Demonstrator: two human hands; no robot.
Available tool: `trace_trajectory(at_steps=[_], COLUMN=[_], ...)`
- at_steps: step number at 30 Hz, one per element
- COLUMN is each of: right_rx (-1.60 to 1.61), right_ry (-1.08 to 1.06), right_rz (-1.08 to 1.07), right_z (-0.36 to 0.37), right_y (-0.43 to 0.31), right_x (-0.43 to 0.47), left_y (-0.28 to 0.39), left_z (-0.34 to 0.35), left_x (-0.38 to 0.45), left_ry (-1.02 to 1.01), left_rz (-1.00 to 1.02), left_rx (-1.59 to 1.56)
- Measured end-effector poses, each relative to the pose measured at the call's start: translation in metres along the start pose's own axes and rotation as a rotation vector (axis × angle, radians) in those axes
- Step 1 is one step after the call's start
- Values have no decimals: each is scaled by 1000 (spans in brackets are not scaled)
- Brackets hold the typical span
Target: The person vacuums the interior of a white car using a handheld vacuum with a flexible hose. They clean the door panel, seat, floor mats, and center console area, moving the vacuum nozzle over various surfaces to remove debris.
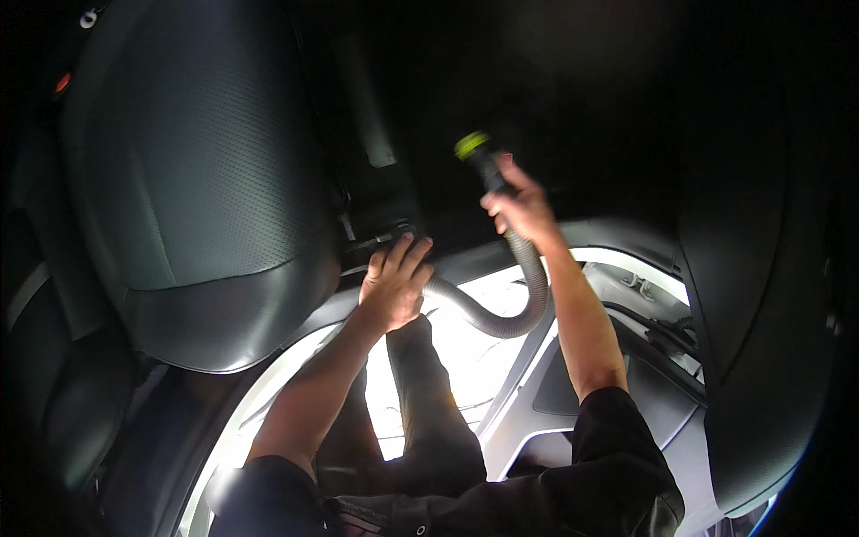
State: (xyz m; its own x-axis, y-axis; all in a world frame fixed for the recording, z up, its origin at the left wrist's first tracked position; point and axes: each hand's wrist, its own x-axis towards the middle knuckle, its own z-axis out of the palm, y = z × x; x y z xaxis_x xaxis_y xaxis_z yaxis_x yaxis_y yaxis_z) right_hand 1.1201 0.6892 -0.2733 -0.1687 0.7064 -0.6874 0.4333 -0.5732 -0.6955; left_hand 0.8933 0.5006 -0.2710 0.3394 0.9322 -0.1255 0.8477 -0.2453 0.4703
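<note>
A ribbed grey vacuum hose [493, 322] loops between my two hands, with a dark tube and a lime-green collar [472, 144] at its far end. My right hand [523, 205] is wrapped around the dark tube, held over the dark car floor; the hand is slightly blurred. Beside the front edge of the black leather seat, my left hand [398, 282] lies with fingers spread, palm down, at the other visible part of the hose near the door sill. Whether its thumb side grips the hose cannot be told.
A perforated car seat [215, 201] fills the left side, and another dark padded seat or panel [751, 268] stands at the right. The open car door [644, 396] is at lower right. A pale seat rail or strip [382, 154] shows on the floor. Bright ground lies beyond the sill.
</note>
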Motion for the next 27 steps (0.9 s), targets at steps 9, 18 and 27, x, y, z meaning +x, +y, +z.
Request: trace_trajectory(at_steps=[9,18,27], right_rx=[-55,-54,-179], right_ry=[76,-194,-414], right_rz=[30,67,-131], right_z=[-3,10,13], right_y=[-24,-18,-54], right_x=[-3,-4,14], left_y=[-2,-2,1], left_z=[3,3,2], left_x=[-2,-2,-1], left_ry=[-8,-26,-104], left_rz=[12,20,-26], left_rx=[46,56,59])
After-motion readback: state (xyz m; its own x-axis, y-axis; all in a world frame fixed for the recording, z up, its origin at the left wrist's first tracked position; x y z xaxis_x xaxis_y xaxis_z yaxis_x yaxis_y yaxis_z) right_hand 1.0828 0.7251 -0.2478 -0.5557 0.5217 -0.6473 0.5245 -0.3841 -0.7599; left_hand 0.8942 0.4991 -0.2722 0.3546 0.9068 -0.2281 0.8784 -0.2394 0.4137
